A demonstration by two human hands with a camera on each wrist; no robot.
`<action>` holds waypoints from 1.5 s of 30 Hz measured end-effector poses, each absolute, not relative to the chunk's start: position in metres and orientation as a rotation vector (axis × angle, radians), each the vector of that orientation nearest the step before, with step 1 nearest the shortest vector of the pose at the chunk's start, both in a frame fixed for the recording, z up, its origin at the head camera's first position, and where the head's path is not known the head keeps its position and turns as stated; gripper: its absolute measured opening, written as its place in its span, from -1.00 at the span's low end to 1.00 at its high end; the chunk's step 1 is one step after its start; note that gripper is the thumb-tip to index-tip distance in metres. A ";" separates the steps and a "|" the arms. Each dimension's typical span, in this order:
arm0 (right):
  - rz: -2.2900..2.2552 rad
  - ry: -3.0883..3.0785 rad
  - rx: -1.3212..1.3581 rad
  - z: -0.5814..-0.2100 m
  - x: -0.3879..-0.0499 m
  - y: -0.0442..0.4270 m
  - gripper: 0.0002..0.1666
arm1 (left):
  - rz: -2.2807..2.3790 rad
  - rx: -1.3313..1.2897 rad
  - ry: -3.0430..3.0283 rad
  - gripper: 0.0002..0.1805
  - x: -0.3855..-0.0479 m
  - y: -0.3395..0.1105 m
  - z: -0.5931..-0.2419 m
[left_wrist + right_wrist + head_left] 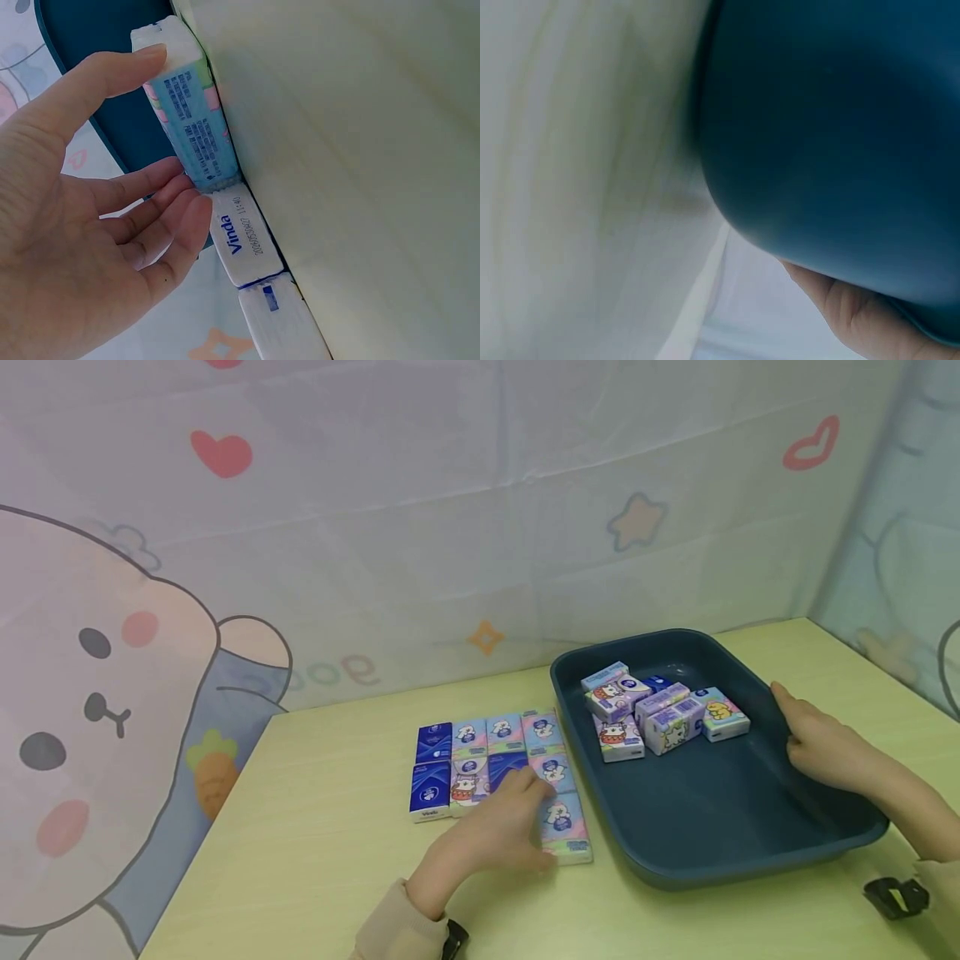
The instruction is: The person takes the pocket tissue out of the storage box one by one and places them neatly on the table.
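Small tissue packs lie in short columns left of a dark blue tray (720, 810). My left hand (495, 831) is at the near right of these packs. In the left wrist view, my left hand (97, 202) has its thumb on one end of a light-blue pack (195, 127) and its fingers bent by the other end, beside a white pack end marked Vinda (244, 236). At the tray's right side my right hand (832, 743) grips the rim; in the right wrist view, part of my right hand (862, 315) shows against the tray (832, 172).
Several more tissue packs (675, 722) lie loosely heaped in the far left part of the tray. Behind the pale yellow-green table (315, 835) hangs a cloth backdrop (420, 527) with cartoon prints. The table's right edge runs beyond the tray.
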State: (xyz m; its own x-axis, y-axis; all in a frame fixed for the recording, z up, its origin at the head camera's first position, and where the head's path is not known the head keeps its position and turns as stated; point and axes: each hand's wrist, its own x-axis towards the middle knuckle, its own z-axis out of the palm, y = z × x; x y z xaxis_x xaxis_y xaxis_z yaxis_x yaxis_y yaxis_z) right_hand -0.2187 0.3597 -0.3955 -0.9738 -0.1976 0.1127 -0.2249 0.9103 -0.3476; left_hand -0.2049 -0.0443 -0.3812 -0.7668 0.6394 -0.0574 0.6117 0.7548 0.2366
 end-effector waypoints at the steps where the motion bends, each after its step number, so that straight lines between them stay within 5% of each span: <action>1: 0.563 -3.000 0.329 -0.396 -0.219 0.360 -0.12 | 0.308 1.011 2.816 -0.23 -0.205 -0.044 -0.381; 19: 0.548 -2.986 0.317 -0.396 -0.214 0.365 -0.12 | 0.375 1.018 2.792 -0.19 -0.208 -0.041 -0.372; 29: 0.543 -2.978 0.338 -0.395 -0.217 0.357 -0.14 | 0.437 1.123 2.865 -0.37 -0.212 -0.038 -0.355; 45: 0.546 -2.974 0.337 -0.392 -0.218 0.356 -0.14 | -0.118 1.454 2.772 -0.22 -0.238 0.017 -0.314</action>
State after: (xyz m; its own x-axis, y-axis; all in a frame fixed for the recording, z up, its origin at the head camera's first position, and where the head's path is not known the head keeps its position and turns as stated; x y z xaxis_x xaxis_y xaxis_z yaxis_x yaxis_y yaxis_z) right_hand -0.2177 0.3561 -0.3923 -0.9707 -0.1982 0.1361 -0.2336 0.9114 -0.3388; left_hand -0.2379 0.0166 -0.3145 -0.5688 0.8214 -0.0433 0.8221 0.5660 -0.0622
